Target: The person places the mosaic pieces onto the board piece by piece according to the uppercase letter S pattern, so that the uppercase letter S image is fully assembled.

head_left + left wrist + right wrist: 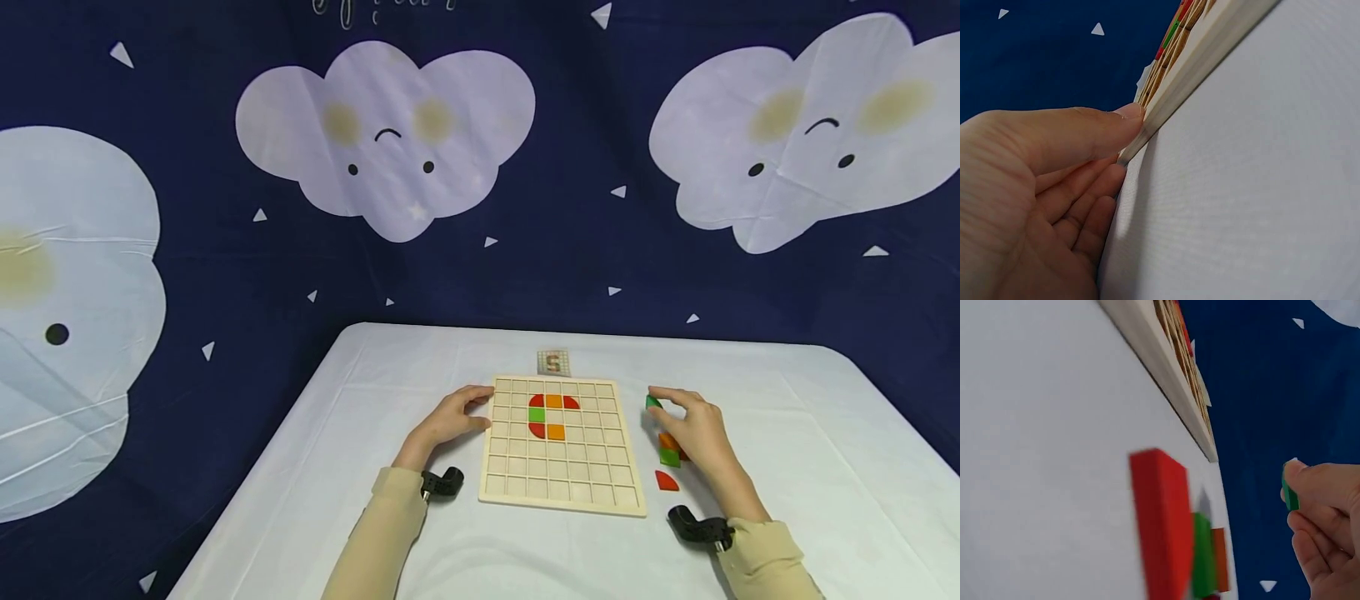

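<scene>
A wooden grid board (pixel 562 483) lies flat on the table. Several coloured pieces sit in its upper cells: red rounded pieces (pixel 572 402), orange squares (pixel 555 432) and one green square (pixel 536 414). At the board's left edge my left hand (pixel 452 417) touches the rim with thumb and fingertips; the left wrist view shows the thumb (pixel 1094 134) against that side. My right hand (pixel 697 429), right of the board, pinches a small green piece (pixel 1290 487) between thumb and finger. Below that hand lie a red quarter-round piece (pixel 666 481), a green block (pixel 670 457) and orange pieces (pixel 667 442), partly hidden.
A small card (pixel 553 362) with an S-like pattern on a grid is just behind the board. White cloth covers the table (pixel 405 358). A dark blue backdrop (pixel 570 275) with clouds and triangles hangs behind it.
</scene>
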Tool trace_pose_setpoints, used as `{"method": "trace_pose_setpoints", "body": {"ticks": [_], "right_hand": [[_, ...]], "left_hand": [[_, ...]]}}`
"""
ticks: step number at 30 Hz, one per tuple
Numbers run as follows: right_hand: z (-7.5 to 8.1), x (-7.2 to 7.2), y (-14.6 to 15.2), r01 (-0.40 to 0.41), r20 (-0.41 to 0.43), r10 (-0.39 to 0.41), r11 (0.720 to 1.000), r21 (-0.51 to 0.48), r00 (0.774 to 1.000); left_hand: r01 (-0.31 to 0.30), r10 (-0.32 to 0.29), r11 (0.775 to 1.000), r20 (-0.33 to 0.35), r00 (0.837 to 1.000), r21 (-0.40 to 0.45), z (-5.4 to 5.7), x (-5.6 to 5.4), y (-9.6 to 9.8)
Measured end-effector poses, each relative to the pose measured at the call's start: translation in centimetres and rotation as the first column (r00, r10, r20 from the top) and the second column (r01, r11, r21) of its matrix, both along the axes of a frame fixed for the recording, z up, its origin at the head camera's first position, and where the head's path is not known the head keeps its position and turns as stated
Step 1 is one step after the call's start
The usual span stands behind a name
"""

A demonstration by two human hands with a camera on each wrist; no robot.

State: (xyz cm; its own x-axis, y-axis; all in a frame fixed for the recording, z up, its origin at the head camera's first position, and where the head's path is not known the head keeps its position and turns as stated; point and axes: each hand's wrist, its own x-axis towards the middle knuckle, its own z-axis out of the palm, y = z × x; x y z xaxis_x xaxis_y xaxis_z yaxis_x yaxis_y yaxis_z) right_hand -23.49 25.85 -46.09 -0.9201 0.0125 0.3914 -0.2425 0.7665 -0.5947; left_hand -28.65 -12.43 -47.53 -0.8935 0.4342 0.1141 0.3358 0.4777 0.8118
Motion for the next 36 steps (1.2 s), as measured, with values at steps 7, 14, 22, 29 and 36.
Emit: {"method": "trace_pose_setpoints", "body": {"ticks": [7, 14, 22, 29, 36], "right_hand": [[1.4, 0.2, -1.0, -0.039, -0.042, 0.039, 0.999, -0.010, 0.998], [1.7, 0.2, -3.2, -0.115, -0.055, 0.114, 0.993, -0.018, 0.992], [1.5, 0.0, -5.4, -0.167, -0.041, 0.166, 0.985, -0.041, 0.985], [1.3, 0.1, -6.8, -0.234, -0.063, 0.231, 0.971, -0.042, 0.971], [0.5, 0.1, -8.0, -0.302, -0.054, 0.299, 0.952, -0.042, 0.953]], "left_hand": [[0.015, -0.015, 1.000, -0.006, 1.000, 0.014, -0.1, -0.1, -0.1], [0.014, -0.014, 1.000, -0.012, 1.000, 0.015, -0.1, -0.1, -0.2], [0.009, -0.009, 1.000, -0.005, 1.000, 0.002, 0.0, -0.1, -0.1], [0.007, -0.007, 1.000, -0.008, 1.000, 0.004, -0.1, -0.1, -0.1], [0.013, -0.013, 1.000, -0.015, 1.000, 0.000, 0.0, -0.1, -0.1]]}}
